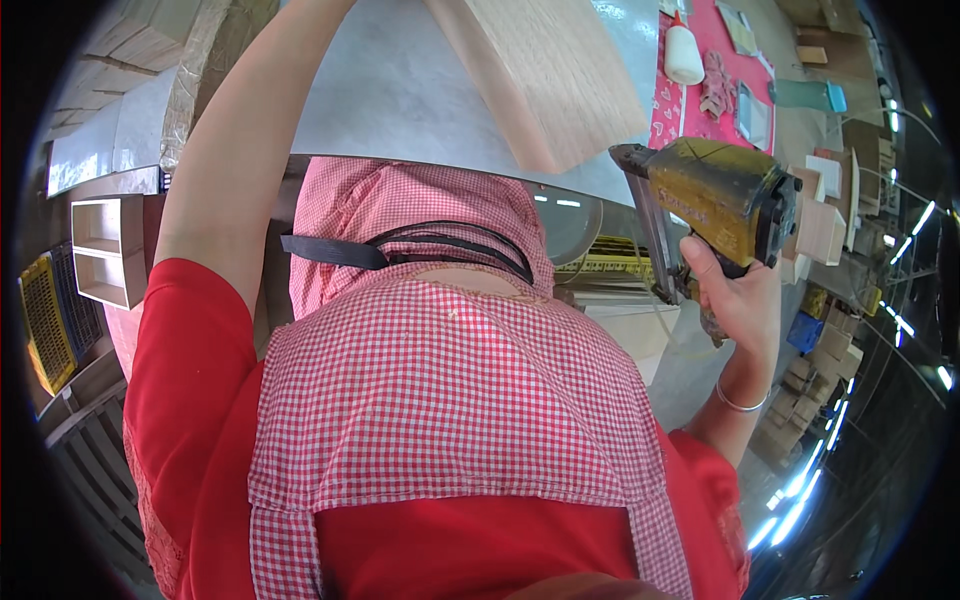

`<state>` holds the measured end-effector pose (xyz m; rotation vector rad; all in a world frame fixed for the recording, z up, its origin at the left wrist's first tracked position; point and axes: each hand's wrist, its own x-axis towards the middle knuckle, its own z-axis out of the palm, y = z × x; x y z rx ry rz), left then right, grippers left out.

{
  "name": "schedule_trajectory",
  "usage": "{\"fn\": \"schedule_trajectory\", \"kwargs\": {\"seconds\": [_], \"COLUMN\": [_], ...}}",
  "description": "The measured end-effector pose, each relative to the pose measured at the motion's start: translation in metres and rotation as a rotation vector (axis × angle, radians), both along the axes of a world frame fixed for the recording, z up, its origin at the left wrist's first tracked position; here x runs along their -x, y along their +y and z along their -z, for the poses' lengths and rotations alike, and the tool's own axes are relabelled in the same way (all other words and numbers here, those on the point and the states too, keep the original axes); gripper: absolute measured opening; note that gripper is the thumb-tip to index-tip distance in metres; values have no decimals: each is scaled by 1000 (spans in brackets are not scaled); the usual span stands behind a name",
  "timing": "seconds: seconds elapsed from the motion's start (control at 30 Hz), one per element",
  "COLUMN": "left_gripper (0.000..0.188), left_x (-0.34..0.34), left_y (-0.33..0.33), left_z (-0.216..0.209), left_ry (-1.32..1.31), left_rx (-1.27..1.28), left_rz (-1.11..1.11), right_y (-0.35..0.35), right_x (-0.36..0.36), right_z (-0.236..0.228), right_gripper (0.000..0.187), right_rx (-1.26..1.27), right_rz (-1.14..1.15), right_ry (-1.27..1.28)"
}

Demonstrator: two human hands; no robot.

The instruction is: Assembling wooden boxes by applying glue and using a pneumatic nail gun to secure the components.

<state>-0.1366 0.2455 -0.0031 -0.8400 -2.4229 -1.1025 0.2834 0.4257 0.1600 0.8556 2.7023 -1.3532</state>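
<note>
My right hand (740, 305) is wrapped round the grip of a worn yellow and black nail gun (708, 200). The tool is raised at the right, beside the table's near edge, with its nose close to the corner of a pale wooden piece (550, 85). A gap shows between the nose and the wood. That piece lies on the grey tabletop (385, 95), its far part cut off by the upper edge. My left forearm (255, 130) reaches forward over the table's left side; the left hand is beyond the picture.
A white squeeze bottle with a red tip (683, 55) stands on a pink cloth (705, 100) at the far right. A small white-edged box unit (108, 250) and yellow crates (50, 320) are at the left. Cardboard-wrapped stacks (205, 75) rise at the far left.
</note>
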Motion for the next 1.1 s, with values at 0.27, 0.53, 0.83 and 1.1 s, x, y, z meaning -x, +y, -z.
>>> {"fn": "schedule_trajectory", "kwargs": {"seconds": [0.27,0.53,0.83,1.1], "left_gripper": [30,29,30,50], "left_x": [-2,-3,3,-80], "left_y": [-1,-2,2,-49], "left_z": [-2,-6,5,-29], "left_ry": [-21,-60,-69,-257], "left_rx": [7,-13,-25,30], "left_rz": [6,2,15,-173], "right_y": [3,5,-5,12], "right_x": [13,12,-10,-8], "right_z": [1,-7,4,13], "right_gripper": [31,30,34,29], "right_rx": [-75,23,46,-95], "right_rz": [-68,125,72,39], "right_ry": [15,-272,-62,2]}}
